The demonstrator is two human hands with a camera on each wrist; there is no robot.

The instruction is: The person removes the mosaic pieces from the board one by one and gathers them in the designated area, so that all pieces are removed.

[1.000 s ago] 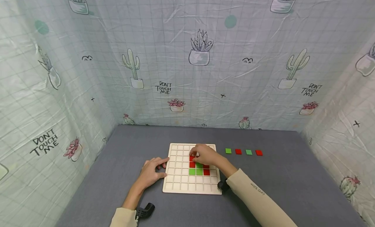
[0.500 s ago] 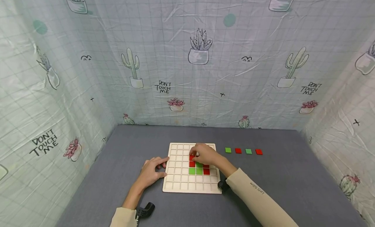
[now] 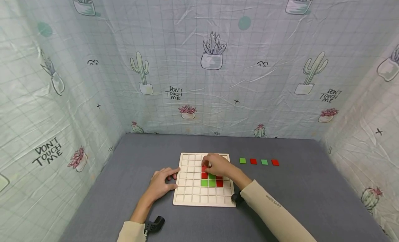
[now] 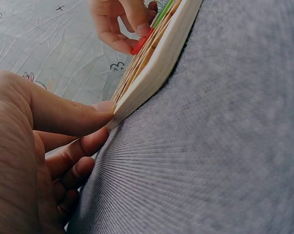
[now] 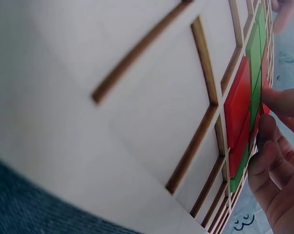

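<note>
Board (image 3: 188, 182) under right hand (image 3: 219, 164), left hand (image 3: 160, 183) at its edge

Wooden, square-gridded, flat on grey worktop (image 3: 193, 223), between both hands. Left hand just beside it: thumb and index finger spread apart, tips touching left edge, remaining fingers bent. Close up in left wrist view: thumb tip (image 4: 105, 106) right on rim.

Right hand reaching in from right, over upper right part of board, covering several cells. Thumb and fingers pinching red tile (image 3: 204, 169), directly above second red tile (image 3: 204, 175) in same column. Cannot tell if fully seated in its cell. Well apart from left hand.

Below right hand, set in cells: green tile (image 3: 212, 176) beside second red tile, with another red tile (image 3: 219, 178) partly covered. Next row down: two green tiles (image 3: 208, 183), then one more red tile (image 3: 219, 183).

Right of board, near right forearm, four loose tiles (image 3: 253, 161) in a row on worktop: green, red, green, red, spaced apart.

Beige sleeves (image 3: 265, 204) on both arms, black wrist cameras (image 3: 154, 224) on both wrists. Behind worktop: pale cloth (image 3: 218, 86) with cactus prints and "DON'T TOUCH ME" lettering.
</note>
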